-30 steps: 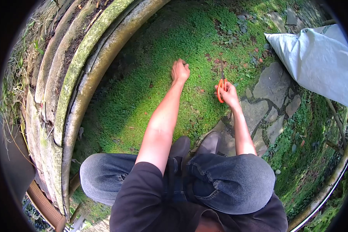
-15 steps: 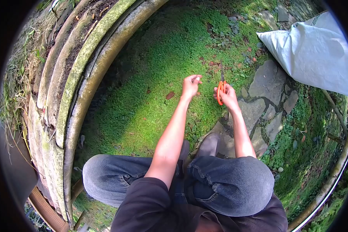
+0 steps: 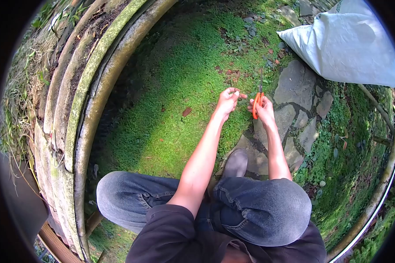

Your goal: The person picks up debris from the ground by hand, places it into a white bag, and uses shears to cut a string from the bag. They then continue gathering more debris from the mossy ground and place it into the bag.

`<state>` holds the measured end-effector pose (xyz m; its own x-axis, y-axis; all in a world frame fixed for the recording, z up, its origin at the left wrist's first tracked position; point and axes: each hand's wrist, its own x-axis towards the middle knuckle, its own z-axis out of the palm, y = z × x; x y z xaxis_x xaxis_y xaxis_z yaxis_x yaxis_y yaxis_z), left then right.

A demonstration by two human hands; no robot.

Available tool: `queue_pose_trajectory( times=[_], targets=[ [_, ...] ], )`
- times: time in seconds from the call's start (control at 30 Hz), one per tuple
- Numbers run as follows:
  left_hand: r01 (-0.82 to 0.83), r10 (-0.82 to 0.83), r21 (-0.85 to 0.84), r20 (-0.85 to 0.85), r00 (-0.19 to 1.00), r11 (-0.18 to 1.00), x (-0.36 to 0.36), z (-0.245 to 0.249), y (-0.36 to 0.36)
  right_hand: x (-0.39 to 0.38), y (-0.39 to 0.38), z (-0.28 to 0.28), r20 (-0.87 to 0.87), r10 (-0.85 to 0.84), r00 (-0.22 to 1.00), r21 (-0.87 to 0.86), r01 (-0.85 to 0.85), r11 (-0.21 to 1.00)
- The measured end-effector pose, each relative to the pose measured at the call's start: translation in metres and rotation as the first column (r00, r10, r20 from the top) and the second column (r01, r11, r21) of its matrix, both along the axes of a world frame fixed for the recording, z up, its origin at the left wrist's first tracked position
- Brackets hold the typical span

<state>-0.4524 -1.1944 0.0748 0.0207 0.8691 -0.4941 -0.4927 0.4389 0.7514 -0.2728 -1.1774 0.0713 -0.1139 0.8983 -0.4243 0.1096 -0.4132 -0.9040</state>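
Note:
My right hand [image 3: 265,111] is closed around the orange handles of a pair of scissors [image 3: 256,108], with the narrow dark blades pointing away from me. Just to its left, my left hand [image 3: 228,102] has thumb and fingers pinched together above the ground. Whatever lies between those fingertips, if anything, is too small to make out. Beneath both hands spreads a low green ground cover [image 3: 175,127], partly sunlit, and a brown dry leaf [image 3: 187,111] rests on it left of my left hand.
Flat paving stones [image 3: 295,83] run along the right, beside a large whitish sack [image 3: 351,48]. A curved, mossy raised border [image 3: 96,105] with soil and dry grass bounds the left. My shoe [image 3: 236,163] stands near the stones.
My left hand has moved right, closer to the scissors, and its fingers have drawn together. My right hand still holds the scissors, now slightly further right. The view has shifted a little.

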Motion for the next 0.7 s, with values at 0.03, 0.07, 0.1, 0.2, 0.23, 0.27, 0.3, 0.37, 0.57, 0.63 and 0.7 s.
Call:
queue_pose_trajectory(
  times=[0.03, 0.07, 0.1, 0.2, 0.23, 0.27, 0.3, 0.37, 0.57, 0.63, 0.7],
  targets=[
    [0.003, -0.003, -0.004, -0.011, 1.000, 1.000, 0.004, 0.003, 0.002, 0.003, -0.002, 0.001, 0.017, 0.000, 1.000, 0.008, 0.000, 1.000],
    [0.009, -0.009, -0.006, -0.021, 1.000, 1.000, 0.007, 0.006, 0.005, 0.007, -0.003, 0.002, 0.033, -0.003, 0.999, 0.019, 0.003, 1.000],
    [0.003, -0.003, 0.003, -0.028, 1.000, 1.000, 0.011, 0.009, 0.007, 0.011, -0.004, 0.005, 0.051, -0.008, 0.999, 0.028, 0.006, 1.000],
    [-0.015, 0.015, 0.025, -0.015, 1.000, 1.000, 0.022, 0.018, 0.013, 0.022, -0.009, 0.011, -0.017, -0.077, 0.997, 0.038, 0.077, 0.996],
    [-0.024, 0.023, 0.030, 0.013, 1.000, 0.999, 0.026, 0.021, 0.016, 0.027, -0.014, 0.013, -0.018, -0.083, 0.996, 0.037, 0.084, 0.996],
    [-0.029, 0.027, 0.035, 0.043, 0.999, 0.999, 0.030, 0.025, 0.020, 0.033, -0.016, 0.016, -0.016, -0.094, 0.995, 0.037, 0.094, 0.995],
    [-0.034, 0.029, 0.039, 0.108, 0.994, 0.999, 0.035, 0.027, 0.025, 0.039, -0.021, 0.019, -0.013, -0.108, 0.994, 0.039, 0.108, 0.993],
    [-0.019, 0.010, 0.056, 0.165, 0.986, 0.998, 0.047, 0.036, 0.033, 0.050, -0.034, 0.028, -0.023, -0.167, 0.986, 0.046, 0.167, 0.985],
    [0.078, -0.132, 0.194, 0.281, 0.951, 0.978, 0.096, 0.083, 0.078, 0.103, -0.057, 0.060, 0.043, -0.270, 0.962, 0.106, 0.265, 0.958],
    [0.109, -0.194, 0.291, 0.279, 0.941, 0.950, 0.115, 0.126, 0.101, 0.125, -0.057, 0.090, 0.116, -0.309, 0.944, 0.252, 0.273, 0.928],
    [0.141, -0.260, 0.427, 0.233, 0.937, 0.893, 0.131, 0.189, 0.127, 0.141, -0.046, 0.135, 0.045, -0.373, 0.927, 0.393, 0.327, 0.859]
  ],
)
